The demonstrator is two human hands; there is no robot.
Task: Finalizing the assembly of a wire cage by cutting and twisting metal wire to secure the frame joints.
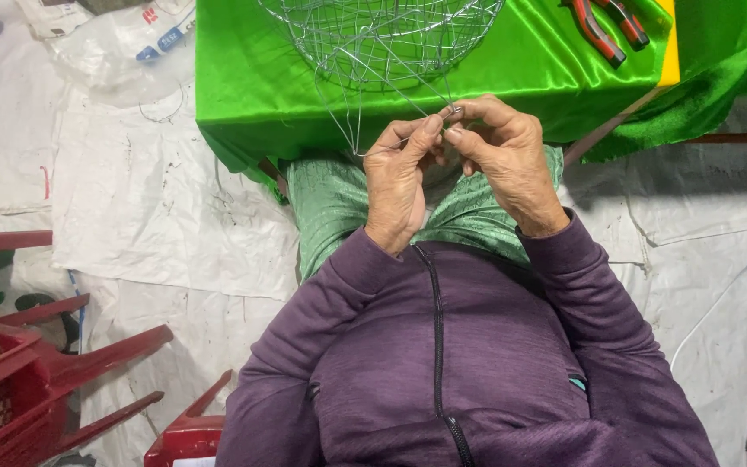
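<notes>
White sheeting [157,199] across the floor. Green cloth [252,78] over a table on the far side. Red plastic chair [36,372] at near left. Purple zip jacket [443,363] near, centre. Wire frame basket [382,39] resting on the cloth, loose strands hanging toward the hands. Left hand [395,182] and right hand [507,160] raised close together just below it, thumb and forefinger tips of each pressed together, pinching one thin wire strand [450,111]. Red-handled pliers [603,26] far right, well apart.
</notes>
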